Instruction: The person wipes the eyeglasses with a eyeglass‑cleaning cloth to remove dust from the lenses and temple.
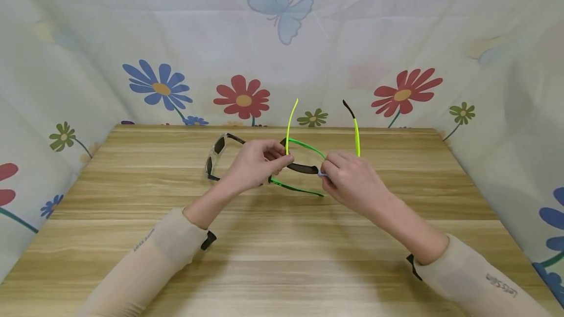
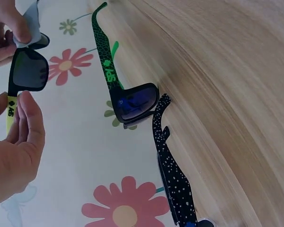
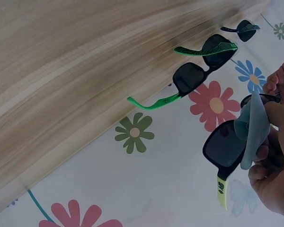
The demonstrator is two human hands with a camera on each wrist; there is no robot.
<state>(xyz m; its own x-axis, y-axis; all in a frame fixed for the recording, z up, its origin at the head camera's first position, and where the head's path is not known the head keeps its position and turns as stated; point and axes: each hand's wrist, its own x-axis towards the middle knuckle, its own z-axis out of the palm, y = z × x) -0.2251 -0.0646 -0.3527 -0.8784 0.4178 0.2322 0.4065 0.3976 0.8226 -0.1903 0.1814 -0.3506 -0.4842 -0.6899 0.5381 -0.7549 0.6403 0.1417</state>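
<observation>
My left hand (image 1: pixel 255 163) pinches a pair of black-framed sunglasses (image 2: pixel 31 70) at one yellow temple, close to the hinge. Both yellow temples stand unfolded and point away from me, one with a dark tip. With my right hand (image 1: pixel 352 177) I hold a light blue cloth (image 3: pixel 254 127) folded over the other lens of the same pair. In the head view the right fingers hide most of that cloth. The sunglasses are held up above the table, apart from the other pairs.
On the wooden table (image 1: pixel 282 268), green-templed sunglasses (image 3: pixel 189 78) lie behind and below the hands. Further left are sunglasses with a pale frame and dark lenses (image 1: pixel 220 145); their black temple (image 2: pixel 173 165) has white speckles. A flowered curtain (image 1: pixel 185 28) rises behind the table.
</observation>
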